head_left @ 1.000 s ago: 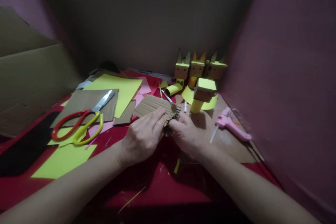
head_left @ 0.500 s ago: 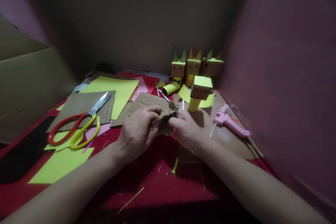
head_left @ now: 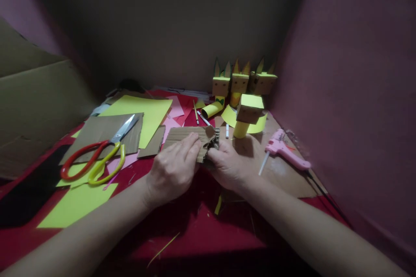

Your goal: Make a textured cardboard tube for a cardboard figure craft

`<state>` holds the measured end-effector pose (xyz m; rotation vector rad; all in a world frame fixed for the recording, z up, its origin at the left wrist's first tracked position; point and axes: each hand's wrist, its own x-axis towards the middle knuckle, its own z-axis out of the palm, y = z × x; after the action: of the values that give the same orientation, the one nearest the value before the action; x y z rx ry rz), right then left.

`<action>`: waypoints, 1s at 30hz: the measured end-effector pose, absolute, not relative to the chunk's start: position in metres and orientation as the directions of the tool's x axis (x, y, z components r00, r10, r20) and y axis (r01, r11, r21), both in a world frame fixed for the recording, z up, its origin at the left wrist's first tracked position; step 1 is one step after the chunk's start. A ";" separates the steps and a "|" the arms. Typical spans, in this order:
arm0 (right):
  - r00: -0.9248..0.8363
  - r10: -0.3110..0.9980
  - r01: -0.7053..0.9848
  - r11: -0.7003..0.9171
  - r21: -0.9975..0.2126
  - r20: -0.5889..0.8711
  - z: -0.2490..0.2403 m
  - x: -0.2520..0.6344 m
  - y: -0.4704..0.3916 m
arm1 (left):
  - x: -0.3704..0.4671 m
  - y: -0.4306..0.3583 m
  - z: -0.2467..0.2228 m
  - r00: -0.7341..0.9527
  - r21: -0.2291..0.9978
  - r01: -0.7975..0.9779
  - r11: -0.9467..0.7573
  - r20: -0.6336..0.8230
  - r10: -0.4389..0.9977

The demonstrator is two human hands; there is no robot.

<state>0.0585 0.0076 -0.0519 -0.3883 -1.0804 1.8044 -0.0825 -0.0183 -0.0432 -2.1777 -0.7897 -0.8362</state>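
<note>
Between my hands, above the red tablecloth, is a piece of corrugated cardboard with a ragged, torn right edge. My left hand lies over it, fingers together and pressing it, with the thumb out of sight. My right hand pinches the torn edge between thumb and curled fingers. Just beyond my right hand stands a small cardboard box head with a yellow top on a yellow paper tube. Scissors with one red and one yellow handle lie to the left on another cardboard sheet.
A pink glue gun rests on a cardboard base at the right, its cord trailing. Behind stand several box-headed figures with pointed ears. Yellow paper, a pencil and a large cardboard box are around the table.
The held cardboard has tilted flatter, showing more of its ribbed face. My left hand has shifted from gripping its edge to lying across it; my right hand still pinches the torn side.
</note>
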 end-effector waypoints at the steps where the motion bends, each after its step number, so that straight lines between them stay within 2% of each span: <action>1: -0.497 0.848 -0.556 -0.151 -0.817 0.182 -0.052 0.059 0.008 | -0.083 -0.018 -0.043 0.597 -0.340 0.720 -0.605 0.748 0.290; 4: -0.520 0.844 -0.510 -0.188 -0.839 0.127 -0.051 0.062 0.009 | -0.085 -0.017 -0.044 0.566 -0.279 0.725 -0.630 0.763 0.313; 8: -0.535 0.840 -0.465 -0.199 -0.863 0.094 -0.049 0.067 0.010 | -0.089 -0.019 -0.040 0.500 -0.137 0.760 -0.635 0.747 0.438; 14: -0.572 0.816 -0.458 -0.233 -0.858 0.084 -0.052 0.069 0.015 | -0.094 -0.022 -0.034 0.363 0.110 0.789 -0.604 0.710 0.603; 16: -0.552 0.831 -0.481 -0.250 -0.840 0.068 -0.050 0.068 0.016 | -0.092 -0.019 -0.036 0.361 0.155 0.769 -0.621 0.695 0.621; 18: -0.517 0.855 -0.502 -0.259 -0.825 0.046 -0.047 0.067 0.016 | -0.089 -0.016 -0.042 0.415 0.111 0.759 -0.642 0.677 0.608; 26: -0.508 0.861 -0.505 -0.272 -0.819 0.028 -0.041 0.066 0.014 | -0.093 -0.009 -0.059 0.579 -0.289 0.787 -0.545 0.650 0.491; 28: -0.514 0.857 -0.505 -0.273 -0.819 0.032 -0.039 0.066 0.014 | -0.096 -0.009 -0.056 0.615 -0.325 0.759 -0.564 0.642 0.458; 30: -0.526 0.850 -0.495 -0.284 -0.821 0.023 -0.037 0.067 0.014 | -0.099 -0.011 -0.052 0.604 -0.277 0.758 -0.590 0.640 0.476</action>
<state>0.0670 0.0138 -0.0375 -0.5391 -1.0190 1.9193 -0.0990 -0.0112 -0.0516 -2.2962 -0.9736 -0.6989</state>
